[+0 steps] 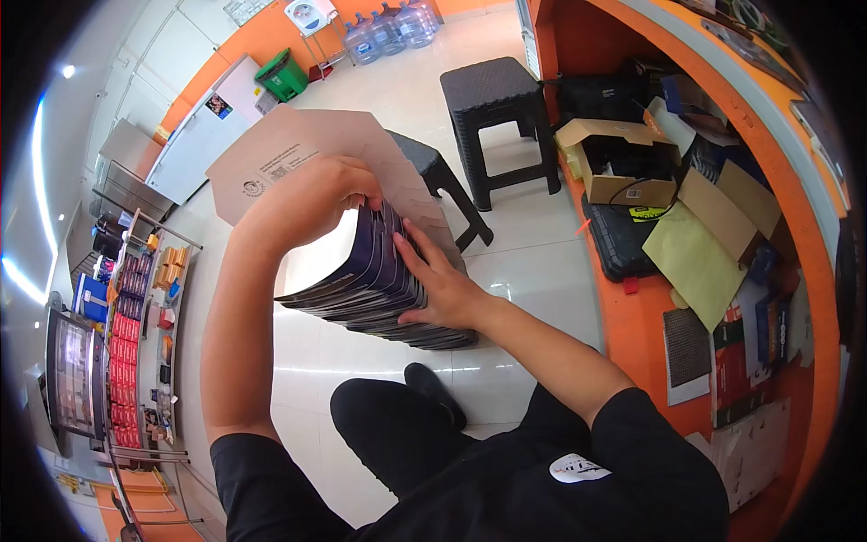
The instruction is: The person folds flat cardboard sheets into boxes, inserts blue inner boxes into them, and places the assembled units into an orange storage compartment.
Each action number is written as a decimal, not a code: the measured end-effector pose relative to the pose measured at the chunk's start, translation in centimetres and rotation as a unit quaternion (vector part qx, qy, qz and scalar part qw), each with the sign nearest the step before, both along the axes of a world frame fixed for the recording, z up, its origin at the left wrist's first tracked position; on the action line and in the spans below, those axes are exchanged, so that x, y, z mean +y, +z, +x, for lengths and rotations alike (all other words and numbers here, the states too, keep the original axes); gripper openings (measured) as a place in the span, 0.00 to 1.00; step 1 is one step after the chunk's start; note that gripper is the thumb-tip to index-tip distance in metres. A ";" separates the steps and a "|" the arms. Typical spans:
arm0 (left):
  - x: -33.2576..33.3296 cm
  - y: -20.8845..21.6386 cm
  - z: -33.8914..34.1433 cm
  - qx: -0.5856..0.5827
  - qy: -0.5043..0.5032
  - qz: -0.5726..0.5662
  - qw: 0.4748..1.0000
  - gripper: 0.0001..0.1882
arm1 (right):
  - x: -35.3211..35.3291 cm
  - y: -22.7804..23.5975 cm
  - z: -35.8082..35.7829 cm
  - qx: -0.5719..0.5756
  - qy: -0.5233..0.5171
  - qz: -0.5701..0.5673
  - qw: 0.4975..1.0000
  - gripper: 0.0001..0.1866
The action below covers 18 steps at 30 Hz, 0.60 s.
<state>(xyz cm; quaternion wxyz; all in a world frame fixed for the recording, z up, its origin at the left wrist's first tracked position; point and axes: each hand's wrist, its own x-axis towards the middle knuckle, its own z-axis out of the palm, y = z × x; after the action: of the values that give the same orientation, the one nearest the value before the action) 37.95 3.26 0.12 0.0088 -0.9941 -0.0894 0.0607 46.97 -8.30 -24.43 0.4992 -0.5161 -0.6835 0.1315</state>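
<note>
Room: pale glossy tiled floor (pixel 533 271), orange walls, an orange worktop (pixel 632 334) curving along the right side.
Stack: a thick pile of dark flat packets (pixel 379 289) held in the air above the floor, in front of the person's black shirt and knee.
Left hand (pixel 312 194): curled over the top far edge of the stack, fingers (pixel 366 194) bent down onto the uppermost packets and clenched on them.
Right hand (pixel 442 285): pressed flat against the near right side of the stack, fingers (pixel 411 244) spread along its edges, thumb seemingly tucked beneath, though that part is hidden.
Envelope: a large brown paper envelope (pixel 298 149) stands behind the stack, touching the left hand.
Stools: two dark plastic stools (pixel 492 90) on the floor beyond.
Worktop clutter: an open cardboard box (pixel 619 176), a yellowish envelope (pixel 691 262), papers.
Far end: water bottles (pixel 388 27).
</note>
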 end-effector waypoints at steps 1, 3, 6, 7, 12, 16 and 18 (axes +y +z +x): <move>0.0 -0.2 -0.5 0.001 0.002 0.000 1.000 0.07 | 0.2 -0.3 0.0 0.001 0.002 0.000 1.000 0.67; -0.1 -0.7 -2.0 -0.132 -0.030 -0.012 0.991 0.15 | 0.6 -0.4 -0.2 0.009 -0.005 0.046 0.999 0.67; -1.7 -0.7 -3.9 -0.218 0.087 -0.147 0.961 0.20 | 0.3 -0.6 0.5 0.017 -0.003 0.043 0.999 0.66; -2.0 -0.7 -4.5 -0.233 0.113 -0.135 0.956 0.17 | 0.0 -0.8 1.1 0.018 -0.014 0.039 0.999 0.66; 0.0 -3.7 -11.6 -0.260 0.103 -0.067 0.958 0.20 | -1.3 -2.9 1.3 -0.006 -0.005 0.024 1.000 0.64; 0.3 -7.2 -14.4 -0.237 0.146 -0.059 0.959 0.39 | -5.5 -7.6 1.7 0.006 -0.061 0.010 0.998 0.60; -0.4 -7.6 -13.1 -0.254 0.122 -0.020 0.959 0.41 | -10.3 -10.9 3.2 0.056 -0.133 -0.042 0.989 0.55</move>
<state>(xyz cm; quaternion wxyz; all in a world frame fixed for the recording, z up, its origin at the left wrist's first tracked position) 24.81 2.90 -7.45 -0.0412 -0.9583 -0.2084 -0.1914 50.20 -18.60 -35.30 0.5277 -0.6144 -0.5739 0.1211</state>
